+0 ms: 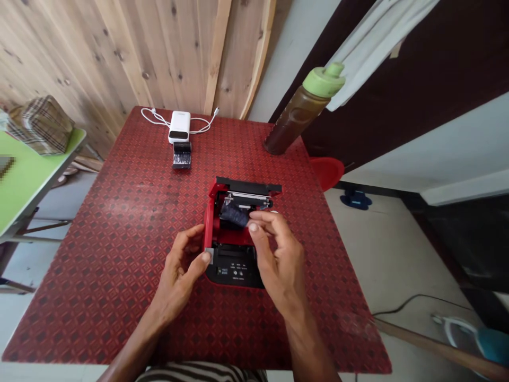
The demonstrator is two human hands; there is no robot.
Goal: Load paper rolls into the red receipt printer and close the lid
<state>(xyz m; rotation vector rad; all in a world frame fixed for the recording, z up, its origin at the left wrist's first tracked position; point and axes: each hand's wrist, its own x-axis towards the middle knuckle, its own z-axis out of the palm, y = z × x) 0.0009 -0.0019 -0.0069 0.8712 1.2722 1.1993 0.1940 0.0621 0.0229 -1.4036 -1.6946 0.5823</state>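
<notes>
A small red and black printer (233,265) sits mid-table with its lid open toward the back. My left hand (183,265) holds the printer's left side, thumb pressed on its front left corner. My right hand (274,254) reaches over the open bay, thumb and fingers pinched on a dark roll-like piece (234,214) inside the compartment. What lies deeper in the bay is hidden by my fingers.
The red patterned table (119,239) also carries a white power bank (178,126) with a white cable, a small dark part (182,155) in front of it, and a brown bottle with a green cap (304,109) at the back right. A green table (24,180) stands at left.
</notes>
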